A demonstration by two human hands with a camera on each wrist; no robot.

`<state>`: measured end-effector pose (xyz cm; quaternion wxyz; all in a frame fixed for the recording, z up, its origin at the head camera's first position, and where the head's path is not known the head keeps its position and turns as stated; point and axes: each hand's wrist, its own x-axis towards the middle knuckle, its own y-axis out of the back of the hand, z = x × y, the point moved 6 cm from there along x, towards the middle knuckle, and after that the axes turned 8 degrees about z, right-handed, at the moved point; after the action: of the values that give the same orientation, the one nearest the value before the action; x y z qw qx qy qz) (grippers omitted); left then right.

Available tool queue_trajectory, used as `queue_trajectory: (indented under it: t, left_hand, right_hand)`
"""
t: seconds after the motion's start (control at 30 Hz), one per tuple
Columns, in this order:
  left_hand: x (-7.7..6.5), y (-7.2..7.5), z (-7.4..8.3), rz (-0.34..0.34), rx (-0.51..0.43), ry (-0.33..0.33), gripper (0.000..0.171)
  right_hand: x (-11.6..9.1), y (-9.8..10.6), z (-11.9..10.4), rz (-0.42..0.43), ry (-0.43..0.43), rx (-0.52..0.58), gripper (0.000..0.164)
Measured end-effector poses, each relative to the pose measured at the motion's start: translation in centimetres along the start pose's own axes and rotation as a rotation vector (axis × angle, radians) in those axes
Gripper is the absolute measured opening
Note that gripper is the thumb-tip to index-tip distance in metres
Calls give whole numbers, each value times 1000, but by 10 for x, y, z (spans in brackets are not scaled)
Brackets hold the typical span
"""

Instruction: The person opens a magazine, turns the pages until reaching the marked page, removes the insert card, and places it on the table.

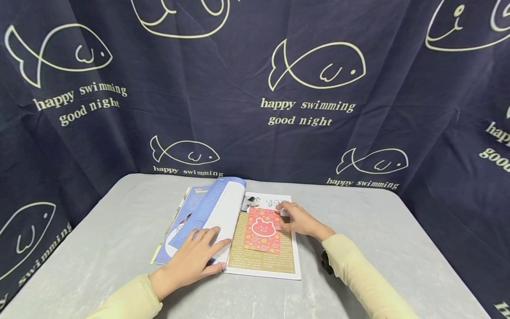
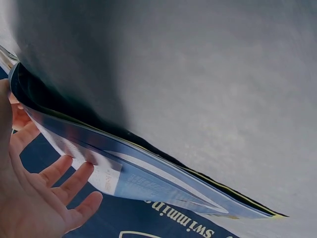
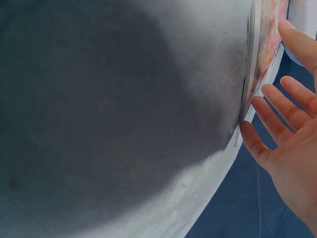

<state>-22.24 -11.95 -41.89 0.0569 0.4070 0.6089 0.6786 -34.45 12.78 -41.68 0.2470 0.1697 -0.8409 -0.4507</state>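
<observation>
A magazine (image 1: 264, 265) lies spread on the table, its blue-and-white left page (image 1: 217, 212) bowed up near the spine. On its brown right page sits a red card or envelope (image 1: 263, 228) with a white-outlined bear face. My left hand (image 1: 190, 263) rests on the left page with fingers spread, the thumb near the fold. With extended fingers, my right hand (image 1: 301, 220) touches the upper right edge of the red piece. In the right wrist view, the thumb (image 3: 297, 42) is at the red piece and the other fingers are by the magazine's edge.
The grey table (image 1: 358, 266) has rounded back corners. Behind and beside it hangs a dark blue curtain (image 1: 247, 110) with fish outlines and lettering. A black device (image 1: 326, 262) is strapped under the right wrist.
</observation>
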Motion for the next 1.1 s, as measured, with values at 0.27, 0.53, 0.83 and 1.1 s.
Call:
queue_trajectory:
  t: [0.27,0.53,0.83,1.1]
  left_hand:
    - [1,2,-1,32,-14,-26,56]
    - [0,0,-5,-4,-33,-4,57]
    - [-1,-3,-8,-54,-31,21,63]
    - [-1,-4,-8,-45,-21,4,66]
  right_hand:
    - [1,-1,3,8,-10,14,49]
    - [-1,-2,0,46,50,16,48]
    - [2,-8,-5,-7,1,-117,49]
    - [3,-7,-8,-1,-12,-119,50]
